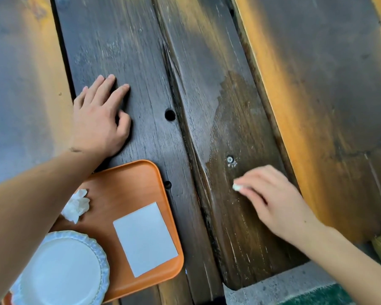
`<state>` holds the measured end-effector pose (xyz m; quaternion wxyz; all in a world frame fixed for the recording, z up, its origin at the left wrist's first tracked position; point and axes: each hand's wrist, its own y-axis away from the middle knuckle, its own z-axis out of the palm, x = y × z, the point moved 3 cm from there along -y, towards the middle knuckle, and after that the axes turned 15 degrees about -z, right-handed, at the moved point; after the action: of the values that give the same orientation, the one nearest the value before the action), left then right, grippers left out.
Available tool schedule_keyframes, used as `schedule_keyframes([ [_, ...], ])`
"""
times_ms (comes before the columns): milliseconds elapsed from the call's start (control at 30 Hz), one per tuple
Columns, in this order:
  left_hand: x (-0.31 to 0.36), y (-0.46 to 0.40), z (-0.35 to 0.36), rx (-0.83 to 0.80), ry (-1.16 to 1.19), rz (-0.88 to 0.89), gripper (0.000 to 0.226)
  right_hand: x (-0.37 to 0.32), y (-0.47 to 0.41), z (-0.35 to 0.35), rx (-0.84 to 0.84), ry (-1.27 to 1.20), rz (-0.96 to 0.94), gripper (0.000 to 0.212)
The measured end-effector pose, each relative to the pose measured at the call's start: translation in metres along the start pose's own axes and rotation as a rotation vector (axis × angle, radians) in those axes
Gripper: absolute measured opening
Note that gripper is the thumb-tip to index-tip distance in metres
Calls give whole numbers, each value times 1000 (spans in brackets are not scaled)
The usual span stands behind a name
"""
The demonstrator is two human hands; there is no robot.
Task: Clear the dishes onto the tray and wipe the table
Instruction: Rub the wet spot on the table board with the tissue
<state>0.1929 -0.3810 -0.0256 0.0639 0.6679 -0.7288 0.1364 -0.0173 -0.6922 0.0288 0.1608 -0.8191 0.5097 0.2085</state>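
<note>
At the near left of the worktop (141, 62) sits the orange tray (128, 186), carrying a white scalloped plate (62, 269), a crumpled napkin (76, 205) and a flat white paper square (144, 238). Clearing therefore appears complete; no dishes show on the planks. Beyond the tray, the left hand (101, 119) rests flat, fingers extended, gripping nothing. Further right, a damp patch (235, 102) darkens part of the right plank, suggesting wiping is under way, with dry wood left to cover. The right hand (271, 199) is curled over a small white wad (237, 187), seemingly tissue, pressed to the wood.
</note>
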Motion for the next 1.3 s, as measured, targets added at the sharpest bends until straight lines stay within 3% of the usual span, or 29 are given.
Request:
schedule_keyframes([
  [100, -1, 0, 0, 2, -1, -3, 60, 27, -38, -9, 187, 36, 130, 18],
  [267, 1, 0, -1, 1, 6, -8, 59, 50, -77, -3, 277, 73, 288, 15],
  [533, 1, 1, -1, 6, -8, -12, 60, -2, -31, 31, 391, 18, 631, 4],
  [800, 4, 3, -4, -15, -8, -10, 60, -36, -53, 57, 544, 50, 931, 2],
  [933, 5, 2, -5, -5, -9, -10, 60, -49, -61, 63, 547, 49, 932, 3],
  [1067, 6, 2, -5, -18, -6, -10, 61, -71, -70, 66, 545, -119, 863, 4],
  [1300, 5, -1, -3, -24, -4, -4, 62, -131, -113, 84, 366, -95, 433, 6],
])
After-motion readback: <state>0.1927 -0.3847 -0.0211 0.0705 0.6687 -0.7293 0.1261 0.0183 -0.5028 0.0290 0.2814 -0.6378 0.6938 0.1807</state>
